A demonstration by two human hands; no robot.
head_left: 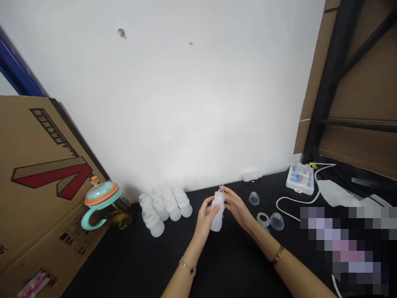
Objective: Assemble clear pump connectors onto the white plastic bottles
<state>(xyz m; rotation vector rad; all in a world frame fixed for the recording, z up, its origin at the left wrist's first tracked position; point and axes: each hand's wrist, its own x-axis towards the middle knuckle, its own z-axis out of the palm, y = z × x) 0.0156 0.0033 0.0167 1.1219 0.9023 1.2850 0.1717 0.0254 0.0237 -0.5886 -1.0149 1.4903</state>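
While left grip (pixel 204 219) is wrapping a frosted-white plastic bottle (pixel 216 224), seemingly for steadiness, half-curled right grip (pixel 237 205) (firmness unclear) is meeting its clear top (pixel 221 192) just above.

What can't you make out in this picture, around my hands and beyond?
Head view: part of the held baby bottle, hidden by the left grip.
Head view: whether the right grip touches the clear top, too small.
Head view: small print on the cardboard box, too small.
Head view: whatever lies under the pixelated patch, lower right.
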